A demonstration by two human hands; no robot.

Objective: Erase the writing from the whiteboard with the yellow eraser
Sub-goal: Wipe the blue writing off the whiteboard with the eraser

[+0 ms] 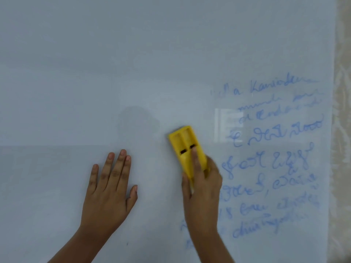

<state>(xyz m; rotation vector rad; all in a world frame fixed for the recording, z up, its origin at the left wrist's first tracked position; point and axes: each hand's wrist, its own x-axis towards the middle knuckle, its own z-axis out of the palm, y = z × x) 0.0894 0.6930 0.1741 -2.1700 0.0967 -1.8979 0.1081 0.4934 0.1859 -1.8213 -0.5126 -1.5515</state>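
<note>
The whiteboard (133, 54) fills almost the whole view. Blue handwriting (273, 154) covers its right part in several lines, some of them smeared. My right hand (203, 192) grips the yellow eraser (183, 144) and presses it flat on the board just left of the writing, index finger laid along its back. My left hand (110, 186) rests flat on the bare board to the left, fingers spread, holding nothing.
The board's right edge meets a pale patterned wall or curtain (341, 130). A bright window reflection (228, 124) lies over the writing. The left and upper board carry no writing.
</note>
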